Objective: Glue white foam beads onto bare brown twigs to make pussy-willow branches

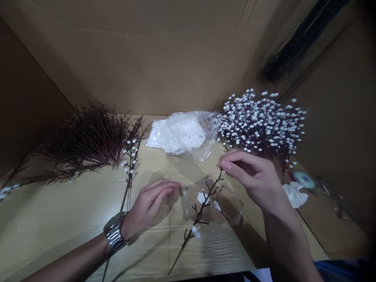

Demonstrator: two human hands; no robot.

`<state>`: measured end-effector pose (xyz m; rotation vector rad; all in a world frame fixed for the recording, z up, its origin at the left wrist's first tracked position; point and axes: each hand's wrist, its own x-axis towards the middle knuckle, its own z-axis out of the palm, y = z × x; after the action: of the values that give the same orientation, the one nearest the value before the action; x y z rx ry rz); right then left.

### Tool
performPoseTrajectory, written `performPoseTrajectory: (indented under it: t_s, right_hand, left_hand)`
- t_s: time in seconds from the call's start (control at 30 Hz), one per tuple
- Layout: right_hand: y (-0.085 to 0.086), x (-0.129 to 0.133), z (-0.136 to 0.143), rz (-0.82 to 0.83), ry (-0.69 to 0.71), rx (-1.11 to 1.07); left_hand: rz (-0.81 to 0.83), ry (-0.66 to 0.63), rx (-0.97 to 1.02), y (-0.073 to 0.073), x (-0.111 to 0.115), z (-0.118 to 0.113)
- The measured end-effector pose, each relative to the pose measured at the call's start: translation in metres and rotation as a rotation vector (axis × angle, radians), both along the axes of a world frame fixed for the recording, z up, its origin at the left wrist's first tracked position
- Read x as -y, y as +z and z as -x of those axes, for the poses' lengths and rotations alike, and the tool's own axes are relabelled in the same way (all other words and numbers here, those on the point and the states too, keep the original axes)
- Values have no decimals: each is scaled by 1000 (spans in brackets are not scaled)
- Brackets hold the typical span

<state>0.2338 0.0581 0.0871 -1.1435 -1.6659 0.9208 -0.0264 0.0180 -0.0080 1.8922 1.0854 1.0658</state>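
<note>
My right hand (258, 176) pinches the upper tip of a brown artificial twig (199, 214) between thumb and fingers. The twig slants down toward the table's front, with short side shoots and a couple of white berries (194, 229) low on it. Left of it, my left hand (157, 197) wears a metal watch and has its thumb and fingers drawn together. Whatever those fingers may hold is too small to make out. Beneath the twig lies a brown cardboard-like piece (188, 196) with white smears (202, 197), near the left fingertips.
A clear plastic bag of white beads (182, 133) lies at the back. Bare dark twigs (91, 137) are heaped left, and white-berried twigs (261, 121) right. One partly berried stem (129, 176) lies by my left wrist. Crumpled white paper (295, 194) and a turquoise object (304, 179) sit right.
</note>
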Motion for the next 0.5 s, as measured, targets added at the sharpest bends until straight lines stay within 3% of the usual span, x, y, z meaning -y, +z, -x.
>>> performPoseTrajectory:
  t_s: [0.17, 0.37, 0.5]
  right_hand:
    - [-7, -5, -3, 6, -33, -12]
    - [-15, -7, -4, 62, -43, -25]
    - [-18, -7, -6, 81, -20, -34]
  left_hand:
    - [-45, -18, 57, -1, 1, 5]
    - [355, 156, 283, -6, -1, 3]
    - [423, 202, 370, -8, -8, -2]
